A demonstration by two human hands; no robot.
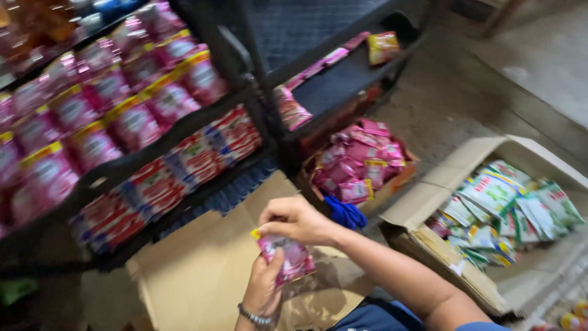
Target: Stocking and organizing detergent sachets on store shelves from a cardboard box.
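- The pink packet (pixel 286 257) sits between both hands, low and centre in the view, above an open flat carton (pixel 202 276).
- The right hand (pixel 297 220) grips the packet's top edge from above, fingers curled over the yellow corner.
- The left hand (pixel 264 288) grips the packet's lower left side from below; a metal bracelet (pixel 254 317) circles that wrist.
- Long axis of the packet: runs from upper left to lower right, tilted, with the yellow end nearest the right hand.
- Both hands are touching the packet; neither is nearer than the other.
- The shelf (pixel 184 125) with rows of matching pink packets lies up and left of the hands, on the left hand's side.
- A box of pink packets (pixel 361 162) stands on the floor just beyond the right hand.
- A box of green and white packets (pixel 508 208) lies to the right, well apart from both hands.
- The view is motion-blurred; the finer finger positions cannot be told.
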